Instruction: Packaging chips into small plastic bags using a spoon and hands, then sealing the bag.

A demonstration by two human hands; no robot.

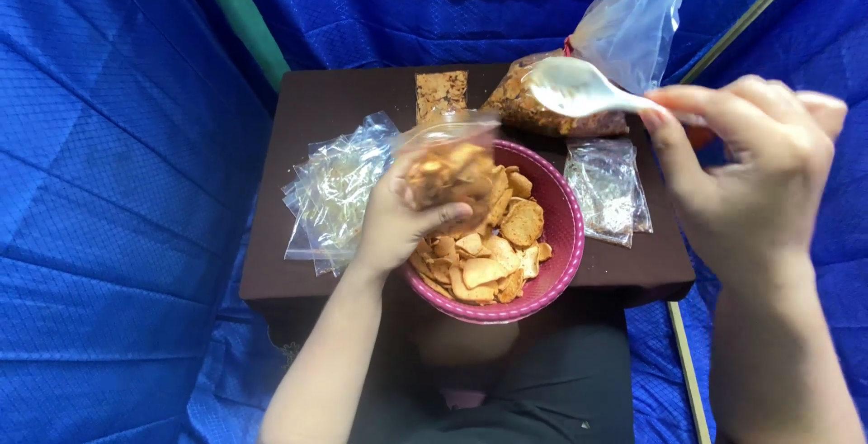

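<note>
White spoon (pixel 579 89) pinched in right-hand fingers (pixel 674 105)

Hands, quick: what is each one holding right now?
Left hand: closed around a small clear bag of chips, over the pink bowl.
Right hand: closed, holding a white spoon.

Small dark brown counter (pixel 307 100) set against blue quilted cloth. Directly on it: pink bowl (pixel 562 227) of orange chips at the front edge, heap of empty clear bags (pixel 334 191) to the left, flat packed bag (pixel 441 91) at the back, large tied bag of snacks (pixel 542 114) beside it, small filled packets (pixel 608 189) on the right.
</note>
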